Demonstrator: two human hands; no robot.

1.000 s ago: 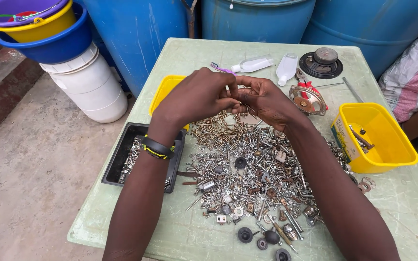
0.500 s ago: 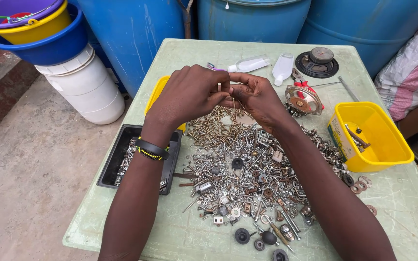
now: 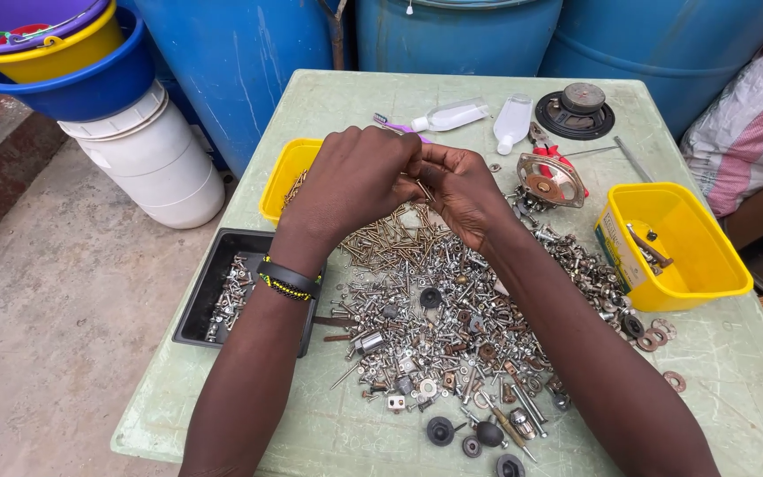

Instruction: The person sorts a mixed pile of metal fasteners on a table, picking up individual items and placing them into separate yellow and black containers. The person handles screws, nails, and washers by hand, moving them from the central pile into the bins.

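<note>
My left hand (image 3: pixel 351 190) and my right hand (image 3: pixel 463 190) meet above the far side of a big heap of screws, bolts and nuts (image 3: pixel 439 309) on a pale green table (image 3: pixel 735 389). Their fingertips pinch together around small brass screws (image 3: pixel 423 190); which hand carries them I cannot tell. A black and yellow band sits on my left wrist. Under my left hand stands a yellow tub (image 3: pixel 286 177) with brass screws inside. A black tray (image 3: pixel 214 291) of silver screws lies beside my left forearm.
A yellow tub (image 3: pixel 682 247) with a few parts stands at the right. Two speakers (image 3: pixel 551 181) (image 3: pixel 576 110), two clear bottles (image 3: pixel 452 115) and a metal rod lie at the far edge. Blue barrels (image 3: pixel 240 71), stacked buckets (image 3: pixel 90 79) and a sack (image 3: pixel 752 124) surround the table.
My view has shifted a little. Both hands stay joined above the heap, fingers working on small screws; nothing else on the table has moved.
</note>
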